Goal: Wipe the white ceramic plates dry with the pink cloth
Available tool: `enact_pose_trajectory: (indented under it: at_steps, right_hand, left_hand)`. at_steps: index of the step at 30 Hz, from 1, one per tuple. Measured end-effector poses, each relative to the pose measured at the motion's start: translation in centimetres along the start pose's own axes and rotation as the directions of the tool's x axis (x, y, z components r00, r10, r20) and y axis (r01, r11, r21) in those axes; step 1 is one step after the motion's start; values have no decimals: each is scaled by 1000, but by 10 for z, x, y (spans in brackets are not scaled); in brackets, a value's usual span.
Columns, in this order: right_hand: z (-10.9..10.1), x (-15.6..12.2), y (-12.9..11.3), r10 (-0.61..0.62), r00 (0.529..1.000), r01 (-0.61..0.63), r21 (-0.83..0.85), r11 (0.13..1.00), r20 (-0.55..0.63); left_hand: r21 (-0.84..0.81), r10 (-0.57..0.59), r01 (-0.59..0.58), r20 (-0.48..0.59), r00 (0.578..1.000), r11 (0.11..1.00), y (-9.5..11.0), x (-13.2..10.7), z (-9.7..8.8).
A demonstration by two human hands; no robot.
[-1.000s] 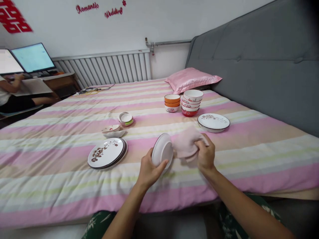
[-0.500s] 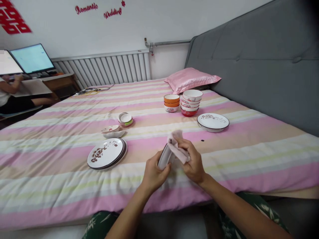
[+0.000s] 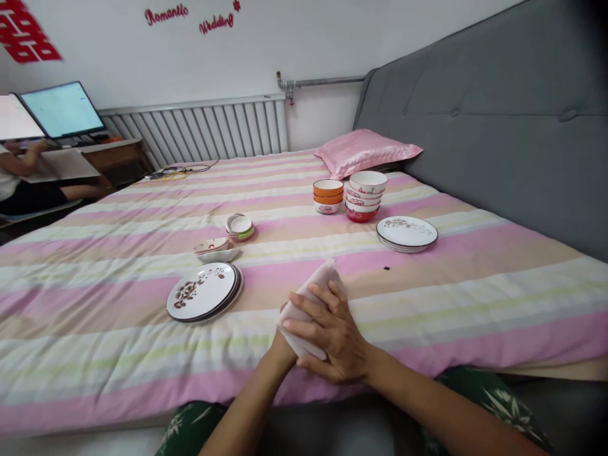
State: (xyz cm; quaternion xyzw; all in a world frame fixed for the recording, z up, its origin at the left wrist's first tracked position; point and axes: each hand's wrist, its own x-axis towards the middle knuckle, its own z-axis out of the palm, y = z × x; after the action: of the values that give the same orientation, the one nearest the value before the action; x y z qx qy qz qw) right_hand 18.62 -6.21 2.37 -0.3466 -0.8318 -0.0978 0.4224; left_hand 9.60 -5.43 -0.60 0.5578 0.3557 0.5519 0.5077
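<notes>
My left hand (image 3: 284,351) is mostly hidden behind a pale pink cloth (image 3: 321,275). It is closed around a white plate with a dark rim, seen half a second ago and now covered by the cloth. My right hand (image 3: 341,337) presses the cloth over the plate, fingers somewhat spread across it. Both hands are just above the bed's near edge. To their left lies a stack of white plates with brown flowers (image 3: 202,292). Another plate stack (image 3: 407,233) sits to their right, farther back.
Striped bedding (image 3: 156,373) covers the bed. Beyond the hands stand orange and white bowls (image 3: 327,197), white and red bowls (image 3: 365,197), small dishes (image 3: 239,226) and shallow dishes (image 3: 217,252). A pink pillow (image 3: 365,152) rests by the grey headboard (image 3: 494,107). A person sits at the left desk.
The right hand has gone from bunching the cloth at the plate's edge to spreading it flat over the plate. The plate has tilted and is now covered. The stacks have not moved.
</notes>
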Motion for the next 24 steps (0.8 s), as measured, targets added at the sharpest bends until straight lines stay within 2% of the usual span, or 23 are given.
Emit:
enact_pose_trajectory:
  at_steps: [3, 6, 10, 14, 17, 20, 22, 24]
  right_hand:
    - [5, 3, -4, 66, 997, -67, -49, 997, -36]
    - [6, 8, -3, 130, 986, -136, -49, 990, -107]
    - [1, 15, 8, 255, 954, -263, -31, 964, -157]
    - [-4, 18, 30, 356, 917, -347, 79, 934, -180]
    - [-3, 15, 51, 489, 852, -436, 263, 860, -185]
    - [-1, 8, 69, 640, 762, -532, 463, 709, -103]
    - [2, 3, 76, 708, 706, -591, 533, 605, -20]
    - [4, 0, 79, 749, 662, -626, 564, 538, 21]
  left_hand:
    - [107, 37, -43, 61, 997, 993, 0, -1, 2]
    - [362, 49, -139, 246, 968, 922, 8, 14, -14]
    - [470, 39, -200, 330, 943, 860, 19, 34, -33]
    - [620, 68, -307, 378, 923, 722, 25, 36, -32]
    - [633, 67, -318, 388, 919, 706, 28, 35, -28]
    - [622, 51, -307, 394, 918, 720, 29, 35, -28]
    - [602, 48, -272, 361, 931, 751, 30, 37, -30]
    - [583, 48, -208, 279, 959, 786, 29, 40, -34]
